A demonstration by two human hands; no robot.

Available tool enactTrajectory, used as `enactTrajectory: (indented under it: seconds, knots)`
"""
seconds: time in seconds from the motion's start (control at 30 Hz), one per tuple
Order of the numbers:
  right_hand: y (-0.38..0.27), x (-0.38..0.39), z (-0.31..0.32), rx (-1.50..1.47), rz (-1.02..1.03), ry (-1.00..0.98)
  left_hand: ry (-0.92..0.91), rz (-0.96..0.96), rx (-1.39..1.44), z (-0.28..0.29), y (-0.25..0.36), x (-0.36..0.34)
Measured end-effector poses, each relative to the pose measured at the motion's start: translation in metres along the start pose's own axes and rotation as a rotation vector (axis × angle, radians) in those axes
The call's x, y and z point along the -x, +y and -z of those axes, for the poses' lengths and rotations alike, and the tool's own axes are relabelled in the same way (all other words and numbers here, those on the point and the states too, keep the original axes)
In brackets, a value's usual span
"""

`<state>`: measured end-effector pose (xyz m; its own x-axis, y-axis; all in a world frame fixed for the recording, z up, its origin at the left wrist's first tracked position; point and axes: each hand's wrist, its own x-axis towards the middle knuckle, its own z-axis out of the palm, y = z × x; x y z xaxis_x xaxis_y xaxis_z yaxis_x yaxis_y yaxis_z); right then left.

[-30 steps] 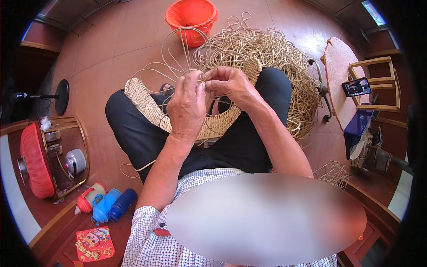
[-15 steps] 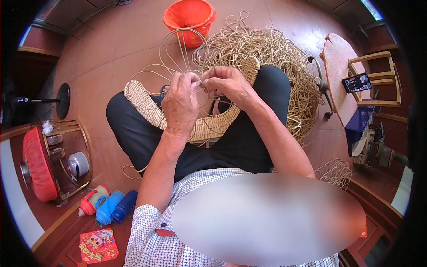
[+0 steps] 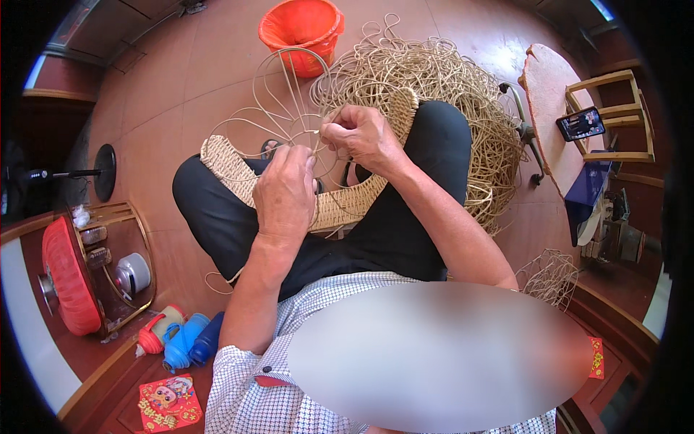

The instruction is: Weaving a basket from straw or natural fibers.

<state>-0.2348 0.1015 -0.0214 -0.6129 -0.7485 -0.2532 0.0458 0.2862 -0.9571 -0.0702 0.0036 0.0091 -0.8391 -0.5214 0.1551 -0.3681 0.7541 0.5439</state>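
Note:
A curved woven band of straw-coloured cord rests across my thighs, its two ends pointing away from me. Above the gap in its curve, thin tan cord fans out in several large loops. My right hand pinches the cord where the loops gather, thumb against curled fingers. Lower and to the left, my left hand has its fingers closed round the same cord, its back toward me. The fingertips of both hands partly hide the crossing strands.
A big tangled heap of cord lies on the floor beyond my right knee. An orange bucket stands ahead. At right, a phone leans on a wooden frame on a table. Blue bottles lie at lower left.
My left hand has come down toward me, away from the right fingertips. My right hand has shifted slightly left, still pinching. More of the gathered cord loops now shows between the hands.

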Motion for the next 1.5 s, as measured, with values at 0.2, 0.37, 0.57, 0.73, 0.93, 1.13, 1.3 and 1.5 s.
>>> enactTrajectory:
  seconds: [0.2,0.37,0.57,0.73,0.93,1.13,1.3,1.5]
  knots:
    - [0.0,0.0,-0.006,-0.084,0.04,-0.024,0.102,-0.281,-0.181,0.016,-0.001,-0.051]
    - [0.008,-0.004,-0.01,-0.165,0.016,-0.01,0.062,-0.361,-0.278,0.011,-0.012,-0.075]
    - [0.011,-0.011,-0.013,-0.2,-0.015,-0.022,0.022,-0.347,-0.341,0.015,-0.011,-0.083]
    - [0.015,-0.014,-0.015,-0.35,-0.016,-0.034,0.36,-0.447,-0.313,0.017,-0.002,-0.071]
    - [0.002,-0.008,-0.005,-0.208,-0.095,-0.071,0.094,0.3,0.775,-0.004,0.012,0.01]
    - [0.005,-0.006,-0.001,-0.111,-0.081,-0.12,0.143,0.241,0.986,-0.041,0.002,0.021]
    - [0.009,-0.004,0.006,-0.22,-0.207,-0.229,0.17,0.33,1.239,-0.048,0.011,0.01]
    - [0.001,0.0,0.005,-0.243,-0.145,-0.225,0.126,0.403,1.126,-0.058,0.013,-0.001]
